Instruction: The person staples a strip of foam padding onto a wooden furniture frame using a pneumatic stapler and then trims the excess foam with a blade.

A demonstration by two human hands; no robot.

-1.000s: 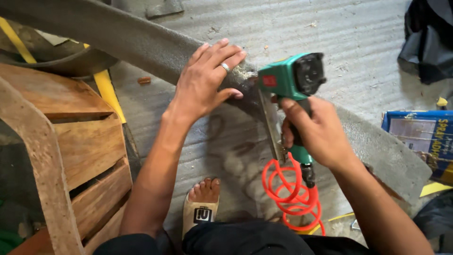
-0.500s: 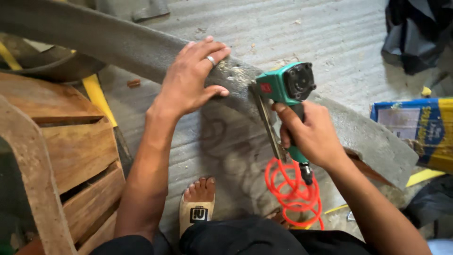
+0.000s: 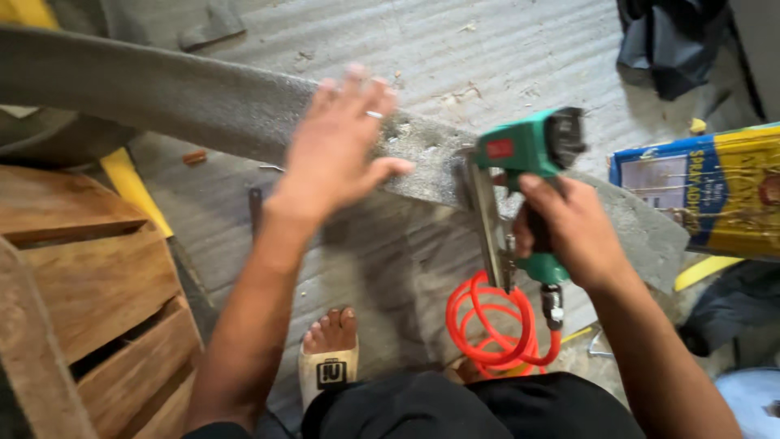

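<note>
Right hand (image 3: 573, 232): closed around the grip of the green stapler (image 3: 520, 175), fingers wrapped, thumb on the near side. Tool nose set against the near edge of the grey padded strip (image 3: 187, 97), magazine pointing down toward the body. Orange coiled hose (image 3: 491, 321) hanging from the base of the handle, looped just above the lap.

Left hand (image 3: 341, 146): open, fingers spread, holding nothing. Blurred by motion, so contact with the strip cannot be confirmed; appears lifted just clear of it, to the left of the tool nose. Ring visible on one finger.

Strip: running diagonally from upper left to right, across the corrugated grey floor (image 3: 504, 49), with light debris on its top face near the tool.

Changes against half a second ago: left hand then pressed flat on the strip with fingers close to the tool; now raised and splayed. Right hand unchanged in grip. Stapler in the same spot on the strip edge. Hose unchanged.

Surroundings: wooden frame (image 3: 89, 276) at lower left, yellow bar (image 3: 134, 187) beside it, blue and yellow box (image 3: 707, 191) at right, dark cloth (image 3: 674, 41) at upper right. Sandalled foot (image 3: 329, 349) on the floor below the left forearm.
</note>
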